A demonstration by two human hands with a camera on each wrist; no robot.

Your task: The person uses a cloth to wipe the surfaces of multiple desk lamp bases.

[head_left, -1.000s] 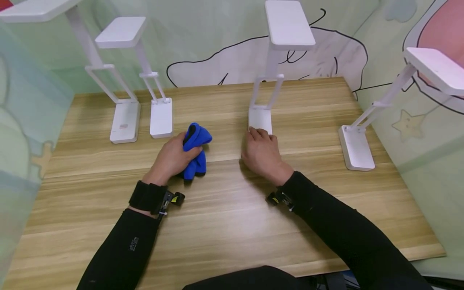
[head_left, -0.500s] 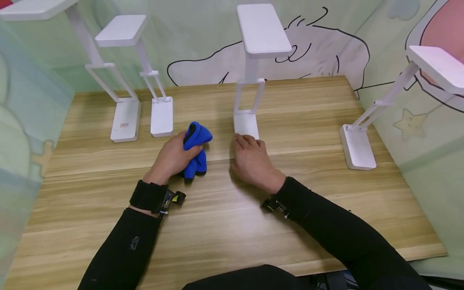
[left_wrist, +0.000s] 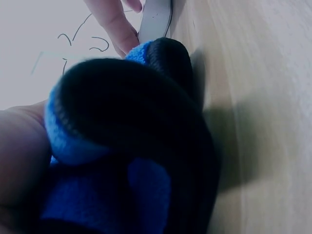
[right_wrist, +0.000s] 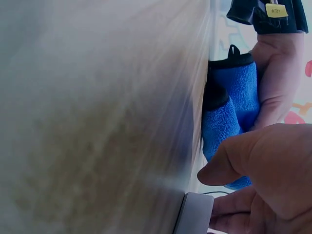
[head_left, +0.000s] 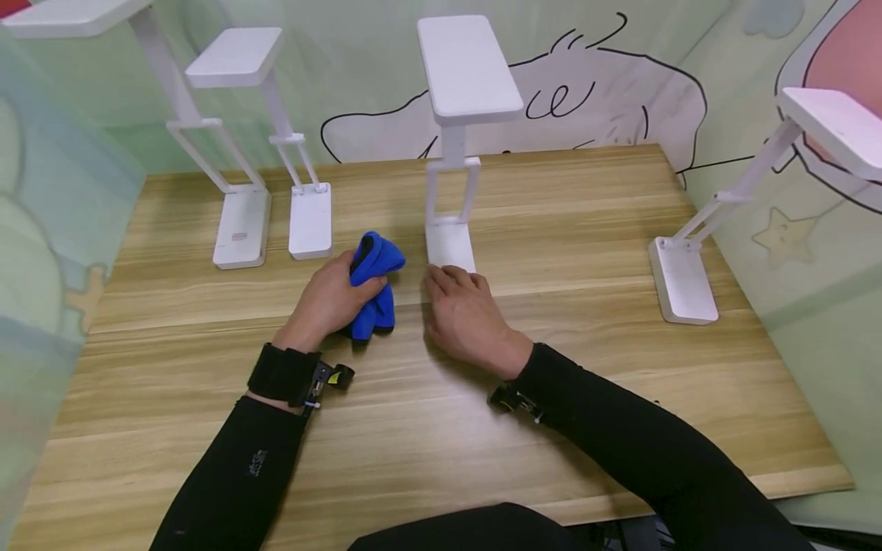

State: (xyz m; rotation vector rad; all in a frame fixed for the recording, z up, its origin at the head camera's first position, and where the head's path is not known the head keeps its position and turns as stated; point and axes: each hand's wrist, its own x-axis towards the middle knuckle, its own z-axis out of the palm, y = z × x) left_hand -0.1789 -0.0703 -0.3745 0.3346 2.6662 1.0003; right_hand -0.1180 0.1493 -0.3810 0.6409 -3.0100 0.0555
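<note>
My left hand (head_left: pixel 331 298) grips a crumpled blue cloth (head_left: pixel 377 275) with black edging, low over the wooden table. The left wrist view shows its folds and black border (left_wrist: pixel 131 92) up close. My right hand (head_left: pixel 462 314) is on the near end of a white desk lamp's base (head_left: pixel 449 245), its fingers bent over the end. In the right wrist view the fingers lie against the white base (right_wrist: pixel 195 214), and the thumb (right_wrist: pixel 219 163) stands just beside it. This lamp stands upright, its rectangular head (head_left: pixel 468 73) raised on a hinged arm.
Two more white desk lamps stand at the left: a taller one, its base (head_left: pixel 243 228) outermost, and a shorter one (head_left: pixel 310 220) near the cloth. Another white lamp (head_left: pixel 682 279) stands at the right edge, leaning outward. A printed cartoon backdrop (head_left: pixel 372 69) rises behind the table (head_left: pixel 586 245).
My right hand has slid the middle lamp leftward and slightly toward me, closer to the blue cloth. The left hand has stayed in place with the cloth.
</note>
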